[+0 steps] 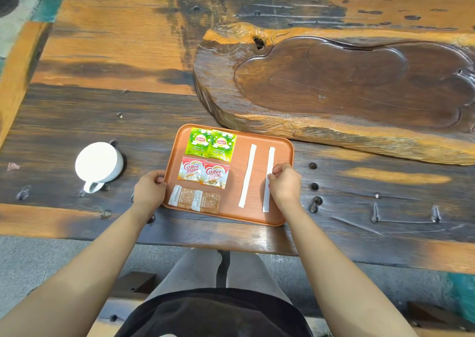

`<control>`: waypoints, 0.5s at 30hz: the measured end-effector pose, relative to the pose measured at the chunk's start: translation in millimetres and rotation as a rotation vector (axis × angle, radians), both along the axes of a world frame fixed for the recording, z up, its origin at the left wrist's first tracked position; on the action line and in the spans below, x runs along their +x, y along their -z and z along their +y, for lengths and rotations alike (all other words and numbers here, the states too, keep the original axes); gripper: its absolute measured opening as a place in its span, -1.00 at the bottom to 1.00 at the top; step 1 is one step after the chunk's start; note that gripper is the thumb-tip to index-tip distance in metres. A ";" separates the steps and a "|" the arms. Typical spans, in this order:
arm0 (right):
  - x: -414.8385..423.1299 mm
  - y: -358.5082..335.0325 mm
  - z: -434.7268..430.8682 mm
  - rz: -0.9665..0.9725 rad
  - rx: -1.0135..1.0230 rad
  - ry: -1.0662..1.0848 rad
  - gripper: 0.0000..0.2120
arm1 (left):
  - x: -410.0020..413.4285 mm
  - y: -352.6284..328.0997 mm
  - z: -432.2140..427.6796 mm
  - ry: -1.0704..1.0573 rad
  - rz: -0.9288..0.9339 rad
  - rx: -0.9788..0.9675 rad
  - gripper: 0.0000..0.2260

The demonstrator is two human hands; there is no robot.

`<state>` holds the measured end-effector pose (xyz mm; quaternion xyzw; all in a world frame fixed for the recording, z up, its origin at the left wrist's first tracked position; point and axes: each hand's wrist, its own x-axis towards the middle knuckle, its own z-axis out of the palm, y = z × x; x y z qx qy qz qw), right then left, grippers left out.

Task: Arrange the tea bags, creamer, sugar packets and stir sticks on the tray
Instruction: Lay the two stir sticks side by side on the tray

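An orange tray [257,216] lies on the wooden table near the front edge. On its left side sit two green tea bags [210,144] at the back, two red-and-white creamer packets [203,172] in the middle and two brown sugar packets [195,199] at the front. Two white wrapped stir sticks lie lengthwise on the right side, the left stick [247,176] untouched. My right hand [284,182] pinches the right stick [268,180] with thumb and fingers. My left hand [150,189] grips the tray's left rim.
A white cup [99,164] stands on the table left of the tray. A large carved wooden tea board [347,84] fills the back right, its edge close behind the tray. Metal studs [314,186] dot the table to the tray's right.
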<state>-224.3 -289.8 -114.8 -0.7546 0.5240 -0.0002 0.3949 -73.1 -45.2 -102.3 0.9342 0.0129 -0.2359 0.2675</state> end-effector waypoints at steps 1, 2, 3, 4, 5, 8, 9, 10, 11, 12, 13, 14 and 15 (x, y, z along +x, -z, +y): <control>0.3 0.0 0.2 -0.002 0.004 0.008 -0.91 | 0.4 0.5 0.8 0.000 0.004 -0.009 -0.73; 0.5 0.1 0.5 -0.004 0.007 0.016 -0.92 | 1.1 1.3 1.4 0.000 0.003 -0.017 -0.73; 0.6 0.1 0.7 -0.005 0.008 0.022 -0.92 | 1.4 1.8 1.9 -0.001 0.003 -0.023 -0.73; 0.6 0.2 0.9 -0.005 0.007 0.028 -0.92 | 1.6 2.7 2.1 -0.002 0.002 -0.029 -0.74; 0.7 0.0 1.1 -0.003 0.006 0.036 -0.92 | 1.6 3.1 2.1 -0.001 0.000 -0.033 -0.74; 0.7 -0.3 2.5 -0.004 0.006 0.061 -0.93 | 1.5 4.6 3.0 0.004 -0.012 -0.036 -0.74; 0.6 0.0 3.2 -0.007 0.005 0.067 -0.93 | 1.7 4.8 3.5 0.005 -0.013 -0.036 -0.74; 0.4 0.1 3.9 -0.009 0.003 0.072 -0.94 | 1.9 5.3 3.8 0.005 -0.011 -0.038 -0.74; 0.3 0.5 4.3 -0.011 0.000 0.076 -0.94 | 2.0 5.5 3.9 0.004 -0.007 -0.041 -0.75; 0.2 0.9 4.3 -0.013 0.001 0.077 -0.94 | 2.2 5.8 4.0 0.003 -0.003 -0.044 -0.75; 0.2 1.0 4.0 -0.013 0.010 0.077 -0.94 | 2.4 5.8 4.1 0.003 0.001 -0.045 -0.75; 0.2 0.6 3.5 -0.019 0.023 0.079 -0.94 | 2.5 5.6 4.2 0.001 0.006 -0.046 -0.75; -0.2 -1.0 2.7 -0.042 0.029 0.089 -0.94 | 2.9 5.3 4.2 -0.001 0.012 -0.047 -0.75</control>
